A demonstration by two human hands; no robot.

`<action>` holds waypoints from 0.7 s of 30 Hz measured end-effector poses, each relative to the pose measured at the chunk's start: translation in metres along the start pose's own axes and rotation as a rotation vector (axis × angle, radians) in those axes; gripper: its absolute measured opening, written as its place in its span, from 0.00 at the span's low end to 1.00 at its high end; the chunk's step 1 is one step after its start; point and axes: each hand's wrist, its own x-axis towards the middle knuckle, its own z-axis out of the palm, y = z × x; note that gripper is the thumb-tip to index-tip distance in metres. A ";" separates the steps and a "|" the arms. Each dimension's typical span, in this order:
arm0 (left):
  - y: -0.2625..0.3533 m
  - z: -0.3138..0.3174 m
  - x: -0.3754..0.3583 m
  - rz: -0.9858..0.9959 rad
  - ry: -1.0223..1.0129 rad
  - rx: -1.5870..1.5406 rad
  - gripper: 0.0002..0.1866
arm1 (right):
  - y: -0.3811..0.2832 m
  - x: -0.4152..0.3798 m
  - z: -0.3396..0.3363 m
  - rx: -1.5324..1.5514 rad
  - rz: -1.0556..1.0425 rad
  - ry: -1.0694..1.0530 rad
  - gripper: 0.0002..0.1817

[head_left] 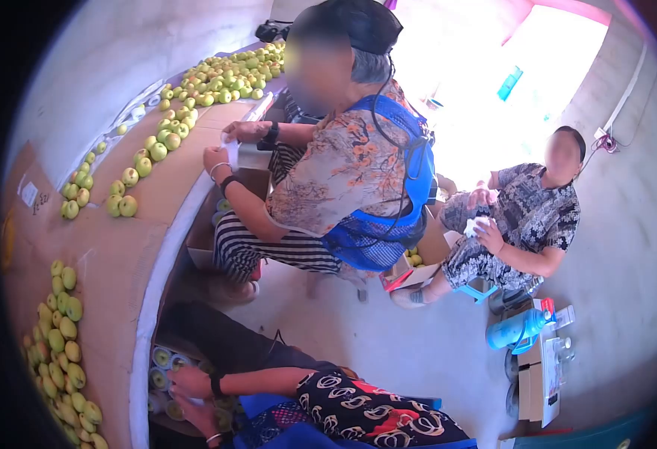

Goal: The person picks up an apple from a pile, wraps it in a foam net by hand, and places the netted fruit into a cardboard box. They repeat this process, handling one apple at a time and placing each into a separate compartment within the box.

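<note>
My right hand (186, 382), with a black wristband, reaches into a box (165, 426) under the table edge, on top of round fruit (161, 357) wrapped in white. Just below it is my left hand (196, 413), which wears a thin bracelet and is also down in the box; its fingers are partly hidden. I cannot make out whether either hand grips a fruit. My sleeves are dark with a white and red pattern.
A long cardboard-covered table (119, 239) carries green apples in a near pile (63, 352) and a far pile (223, 78). A seated person in a blue vest (358, 179) handles white wrap at the table. Another person (523, 224) sits to the right, with a blue jug (519, 329) on the floor nearby.
</note>
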 end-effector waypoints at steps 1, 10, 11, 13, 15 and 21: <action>-0.006 0.002 -0.001 0.004 -0.007 0.006 0.40 | -0.006 -0.005 -0.005 0.051 0.055 -0.039 0.14; -0.148 0.071 0.038 -0.247 0.299 -0.221 0.28 | 0.024 -0.001 0.045 0.197 -0.154 -0.008 0.11; -0.216 0.112 0.054 -0.236 0.434 -0.350 0.28 | 0.030 0.002 0.045 0.148 -0.195 -0.014 0.11; -0.091 0.028 0.019 -0.085 0.120 0.118 0.24 | 0.040 -0.003 0.053 0.131 -0.324 0.129 0.11; -0.010 -0.022 0.005 0.089 -0.034 0.282 0.22 | 0.035 -0.008 0.048 0.180 -0.260 0.125 0.11; -0.023 -0.030 -0.007 0.017 -0.047 0.600 0.25 | 0.028 -0.016 0.039 0.268 -0.092 -0.050 0.12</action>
